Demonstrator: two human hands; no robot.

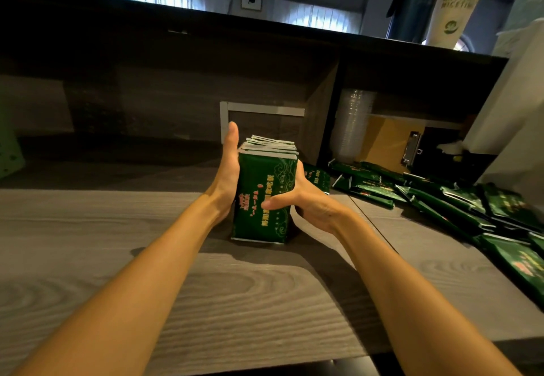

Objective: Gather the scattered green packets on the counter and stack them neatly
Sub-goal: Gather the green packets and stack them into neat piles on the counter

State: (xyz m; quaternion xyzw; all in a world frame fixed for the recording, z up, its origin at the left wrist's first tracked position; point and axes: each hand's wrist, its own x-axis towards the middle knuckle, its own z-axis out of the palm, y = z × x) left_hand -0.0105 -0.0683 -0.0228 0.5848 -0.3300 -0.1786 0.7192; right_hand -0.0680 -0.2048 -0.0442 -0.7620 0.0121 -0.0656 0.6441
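My left hand [229,174] presses flat against the standing packet stack [265,199], and my right hand [307,199] wraps round it. I should squeeze evenly, tapping edges flush on the desk [147,287].

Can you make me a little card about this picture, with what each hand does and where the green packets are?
Bundle of green packets: stands on end on the counter
Left hand: presses the bundle's left side
Right hand: grips the bundle, thumb across its front
Loose packets: scattered on the counter, to the right
Also there: clipboard, paper cup
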